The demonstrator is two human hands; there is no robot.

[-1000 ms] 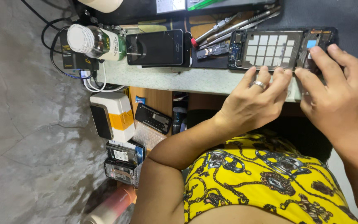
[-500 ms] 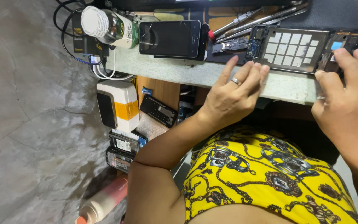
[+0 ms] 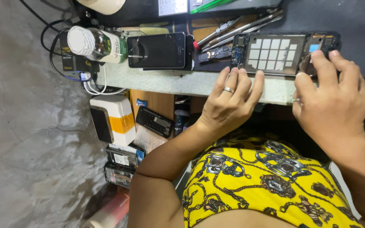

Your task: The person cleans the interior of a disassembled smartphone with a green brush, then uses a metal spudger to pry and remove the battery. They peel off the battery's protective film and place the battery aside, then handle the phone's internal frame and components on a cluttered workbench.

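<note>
The person leans over the edge of the counter (image 3: pixel 170 82), both hands at an opened phone frame (image 3: pixel 281 52) that lies flat on the dark mat (image 3: pixel 351 21) near the counter's front edge. The frame is stripped, its inner side up, with a grid of pale square pads across its middle and a small blue part at one end.

The left hand (image 3: pixel 231 105), a ring on one finger, rests over the counter's edge with its fingers stretched out and loose; the fingertips touch the near rim of the frame at one end, gripping nothing. The right hand (image 3: pixel 332 99), also ringed, lies over the frame's other end, fingers curled down onto a small dark piece there. Whether it pinches that piece or only presses on it, I cannot tell.

Just beside the frame lies a black smartphone (image 3: pixel 157 50), screen up, and past that a green bottle with a white cap (image 3: pixel 96 42) on its side. Metal tweezers and tools (image 3: pixel 237 25) lie behind the frame. Cables (image 3: pixel 53 38) hang off the counter's end. Below, on a shelf, sit a white and orange box (image 3: pixel 117 118) and several more phones (image 3: pixel 155 120).
</note>
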